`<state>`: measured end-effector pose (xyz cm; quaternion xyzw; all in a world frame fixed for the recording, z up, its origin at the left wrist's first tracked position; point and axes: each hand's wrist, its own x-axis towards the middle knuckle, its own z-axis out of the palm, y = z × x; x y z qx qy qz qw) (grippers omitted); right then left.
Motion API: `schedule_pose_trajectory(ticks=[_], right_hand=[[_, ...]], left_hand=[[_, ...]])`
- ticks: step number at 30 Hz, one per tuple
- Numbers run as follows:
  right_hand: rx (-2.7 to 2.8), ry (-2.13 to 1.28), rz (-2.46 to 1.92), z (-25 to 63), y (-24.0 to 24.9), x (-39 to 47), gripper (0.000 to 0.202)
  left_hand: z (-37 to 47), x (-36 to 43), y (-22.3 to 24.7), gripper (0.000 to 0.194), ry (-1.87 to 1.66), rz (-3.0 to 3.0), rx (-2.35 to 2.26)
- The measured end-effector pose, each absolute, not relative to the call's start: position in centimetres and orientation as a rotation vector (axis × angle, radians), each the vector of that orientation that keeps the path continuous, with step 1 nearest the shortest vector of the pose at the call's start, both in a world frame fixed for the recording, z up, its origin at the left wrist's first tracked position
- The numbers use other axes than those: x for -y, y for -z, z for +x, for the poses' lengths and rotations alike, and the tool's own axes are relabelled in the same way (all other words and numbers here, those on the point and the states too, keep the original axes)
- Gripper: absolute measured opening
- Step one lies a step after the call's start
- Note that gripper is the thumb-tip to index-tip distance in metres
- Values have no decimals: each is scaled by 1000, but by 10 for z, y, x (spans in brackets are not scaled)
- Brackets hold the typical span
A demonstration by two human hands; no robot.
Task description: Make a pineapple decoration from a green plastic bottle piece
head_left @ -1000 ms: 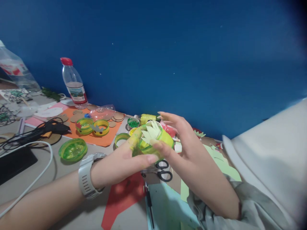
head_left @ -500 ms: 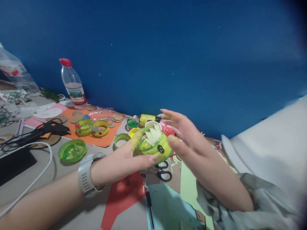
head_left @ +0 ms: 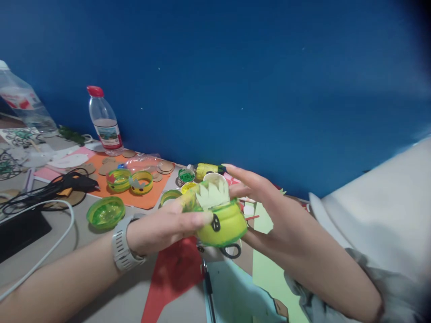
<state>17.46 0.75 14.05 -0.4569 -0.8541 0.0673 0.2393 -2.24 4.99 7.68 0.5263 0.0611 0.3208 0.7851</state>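
Note:
My left hand (head_left: 175,220) is closed on a yellow-green painted bottle-bottom cup (head_left: 225,229), its thumb on the front beside a black eye spot. A pale green paper piece with jagged points (head_left: 213,194) stands up from the cup's rim. My right hand (head_left: 274,208) curves around the cup's right side, the thumb at its lower edge and a finger by the paper piece; the forefinger stretches out above. Beneath the cup lie black-handled scissors (head_left: 231,251), mostly hidden.
Two decorated rings (head_left: 141,182) sit on orange paper (head_left: 151,201), near a green dish (head_left: 106,212). Paint cups (head_left: 186,176) stand behind the hands. A pen (head_left: 209,287) lies on light blue paper (head_left: 232,291) by red paper (head_left: 171,278). A red-capped bottle (head_left: 106,125) stands by the blue wall.
The cup has turned and come slightly nearer, so its front faces me more. My right hand has moved from beside the cup to touching it. My left hand keeps its hold.

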Motion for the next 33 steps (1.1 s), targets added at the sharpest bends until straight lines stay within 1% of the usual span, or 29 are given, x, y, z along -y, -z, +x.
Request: schedule_pose_trajectory(ticks=[4, 7, 10, 14, 21, 33], right_hand=[[2336, 28, -1181, 166, -142, -7, 70], [2361, 118, -1145, 165, -142, -7, 65], [2379, 141, -1132, 167, -142, -8, 63], [2369, 160, -1115, 169, -141, -9, 60], [2377, 236, -1099, 169, -140, -11, 55], [2397, 258, -1113, 169, -136, -14, 56]], left_hand=[[-17, -46, -76, 47, -834, 1031, -225], [-16, -47, -78, 44, -914, 1064, -286], [-18, -47, -79, 40, -925, 1070, -313], [-19, -47, -80, 43, -909, 1034, -224], [-18, -47, -82, 37, -950, 1089, -318], [-17, -46, -95, 36, -982, 1117, -404]])
